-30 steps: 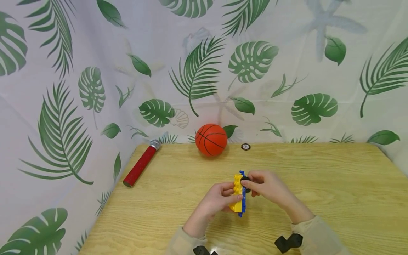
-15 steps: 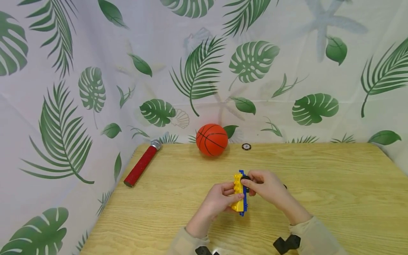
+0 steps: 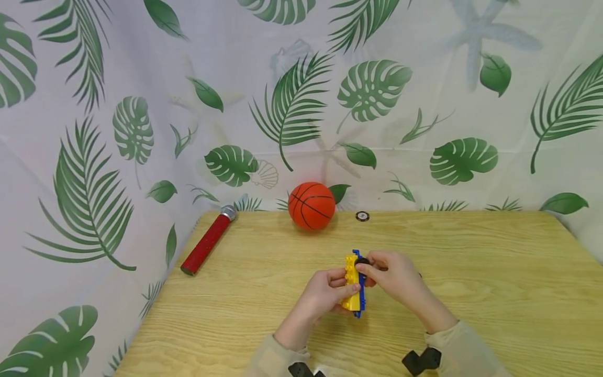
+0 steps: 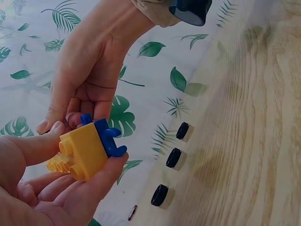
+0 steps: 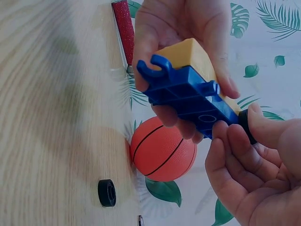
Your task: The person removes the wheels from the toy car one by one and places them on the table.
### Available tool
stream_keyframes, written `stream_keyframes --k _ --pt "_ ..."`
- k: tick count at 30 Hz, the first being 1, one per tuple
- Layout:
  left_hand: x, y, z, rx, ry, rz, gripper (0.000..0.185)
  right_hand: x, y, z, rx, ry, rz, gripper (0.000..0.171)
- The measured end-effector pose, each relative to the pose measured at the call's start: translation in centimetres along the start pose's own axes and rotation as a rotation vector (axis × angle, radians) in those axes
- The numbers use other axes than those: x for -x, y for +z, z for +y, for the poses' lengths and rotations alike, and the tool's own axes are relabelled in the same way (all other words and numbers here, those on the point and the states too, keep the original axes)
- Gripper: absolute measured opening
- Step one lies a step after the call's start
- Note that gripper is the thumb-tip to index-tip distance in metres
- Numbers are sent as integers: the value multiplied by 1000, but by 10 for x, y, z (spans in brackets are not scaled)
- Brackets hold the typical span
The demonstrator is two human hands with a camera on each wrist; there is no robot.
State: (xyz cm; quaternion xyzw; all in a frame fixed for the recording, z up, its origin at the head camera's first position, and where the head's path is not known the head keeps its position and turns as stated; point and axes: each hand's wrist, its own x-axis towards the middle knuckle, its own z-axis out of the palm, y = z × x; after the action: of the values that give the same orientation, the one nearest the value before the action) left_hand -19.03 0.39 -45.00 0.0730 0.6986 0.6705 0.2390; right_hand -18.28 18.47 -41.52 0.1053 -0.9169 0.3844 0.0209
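My left hand (image 3: 325,296) grips the toy block assembly, a yellow brick (image 3: 350,283) snapped onto a blue base plate (image 3: 360,293), held edge-up above the counter (image 3: 471,272) near its middle. Left fingers (image 4: 101,176) curl under the brick; thumb lies across its top.

My right hand (image 3: 393,277) pinches a small black wheel (image 3: 361,261) between thumb and fingers, pressed against the blue plate's far end, at 12 o'clock of the assembly. The right wrist view shows the wheel (image 5: 248,126) touching the plate end (image 5: 188,96); whether it sits on its peg I cannot tell.

Spare black wheels (image 4: 173,157) lie in a row on the counter at 3 o'clock of my hands, mostly hidden behind my right hand in the head view. One more wheel (image 3: 362,215) sits at the counter's far edge, beside the basketball (image 3: 312,206) at 12 o'clock. Red pump (image 3: 205,243) at 10 o'clock.

Risks, as I judge them:
- The wheel is small and the pinch shallow, so an off-axis push could pop it free and send it rolling.
- Pressing hard on the plate end could lever the brick off.
- The left grip is light, so the assembly may twist.
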Motion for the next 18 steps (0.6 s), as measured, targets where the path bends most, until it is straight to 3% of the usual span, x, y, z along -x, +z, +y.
stream_keyframes --k 18 --pt "0 -2 -2 13 -8 7 44 0 4 -5 80 5 41 26"
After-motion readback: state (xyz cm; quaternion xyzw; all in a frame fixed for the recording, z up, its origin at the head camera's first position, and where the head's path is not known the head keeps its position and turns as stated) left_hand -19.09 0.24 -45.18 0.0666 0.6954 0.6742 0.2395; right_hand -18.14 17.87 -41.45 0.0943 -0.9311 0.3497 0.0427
